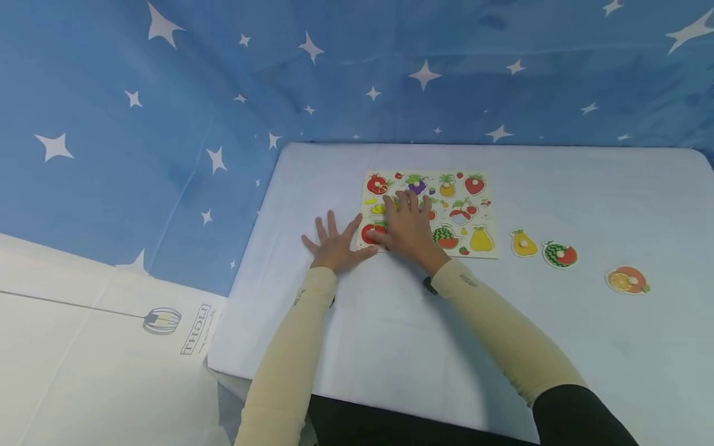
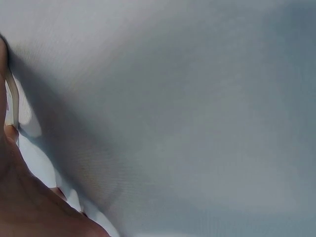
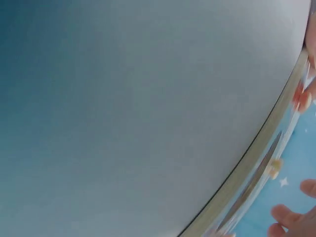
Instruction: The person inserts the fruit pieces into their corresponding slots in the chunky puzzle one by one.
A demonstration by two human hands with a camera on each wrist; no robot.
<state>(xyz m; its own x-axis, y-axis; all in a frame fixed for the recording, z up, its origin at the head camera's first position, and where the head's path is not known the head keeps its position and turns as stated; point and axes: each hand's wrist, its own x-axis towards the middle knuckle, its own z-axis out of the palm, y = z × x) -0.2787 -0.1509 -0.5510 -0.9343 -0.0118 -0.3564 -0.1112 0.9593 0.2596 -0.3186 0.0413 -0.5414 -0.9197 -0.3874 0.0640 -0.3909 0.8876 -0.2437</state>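
A fruit puzzle board (image 1: pixel 491 214) lies flat on the white-covered table, with fruit pictures and knobbed pieces on it. My left hand (image 1: pixel 337 244) rests at its left edge, fingers spread wide and thumb at the front left corner. Over the middle of the board lies my right hand (image 1: pixel 409 229), its fingers stretched and apart, thumb near the red tomato picture (image 1: pixel 368 234). What is under the palm is hidden. In the right wrist view the board's edge (image 3: pixel 237 168) shows from the side, with a yellow knob (image 3: pixel 274 168) standing up.
To the right of the board lie a loose pear piece (image 1: pixel 523 243), a watermelon piece (image 1: pixel 560 254) and, farther off, an orange piece (image 1: pixel 628 280). A blue star-patterned cloth (image 1: pixel 346 74) hangs behind the table (image 1: pixel 379 328).
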